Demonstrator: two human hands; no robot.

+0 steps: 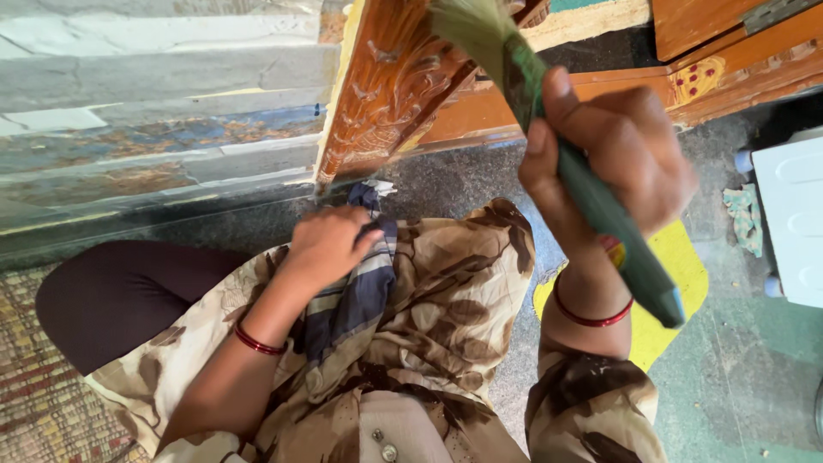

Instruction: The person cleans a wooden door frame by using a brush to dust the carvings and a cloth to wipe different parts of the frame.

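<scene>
Brown and tan patterned clothes (429, 343) fill the bottom of the view, close to the camera, with a small button on the front. Far to the left lies a woven mat (43, 386) on the floor, and above it runs a wall of worn, patchy stone (154, 111). Next to the mat, a knee in dark cloth (111, 291) sticks out to the side. Moving right, the left hand (328, 244) rests on the lap with a red bangle on its wrist. Its fingers are closed around a blue striped cloth (360, 291), which hangs down over the lap. Just above that hand stands a carved wooden door frame (386, 86), orange-brown, leaning across the top of the view. Further right, the right hand (609, 159) is raised and wrapped tight around the green handle of a broom (591, 197). The pale bristles at the top of the broom touch the carved wood. This wrist wears a red bangle too. Under the right arm a yellow patch (677, 283) shows on the floor. At the far right sits a white boxy thing (797, 214), with a small crumpled rag (744, 216) just beside it
</scene>
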